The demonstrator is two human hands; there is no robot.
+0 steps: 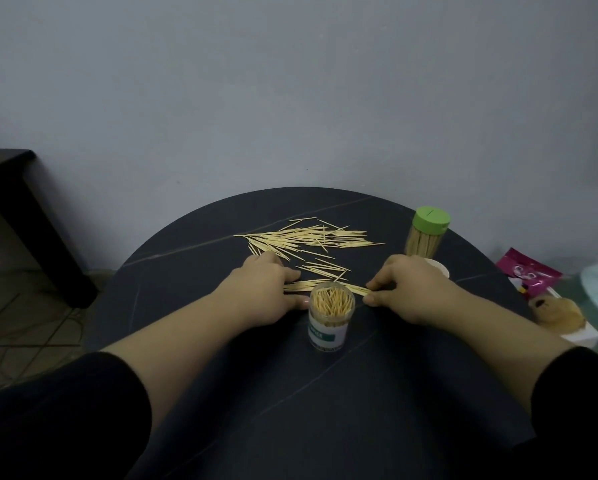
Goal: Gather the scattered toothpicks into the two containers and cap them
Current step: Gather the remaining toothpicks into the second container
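Note:
An uncapped clear container (330, 322), packed with upright toothpicks, stands at the middle of the round dark table (221, 358). Just behind it lies a small bundle of toothpicks (311, 285). My left hand (263, 289) touches the bundle's left end with its fingers, and my right hand (408, 289) pinches its right end between thumb and fingers. A larger scatter of toothpicks (311, 237) lies farther back. A second container (427, 237) with a green cap stands at the back right. A white lid (439, 268) peeks out behind my right hand.
At the right edge of the table lie a pink packet (529, 277) and a white box (574, 332) with a brownish item on it. A dark piece of furniture (17, 202) stands to the left against the wall. Cables lie on the floor at the left.

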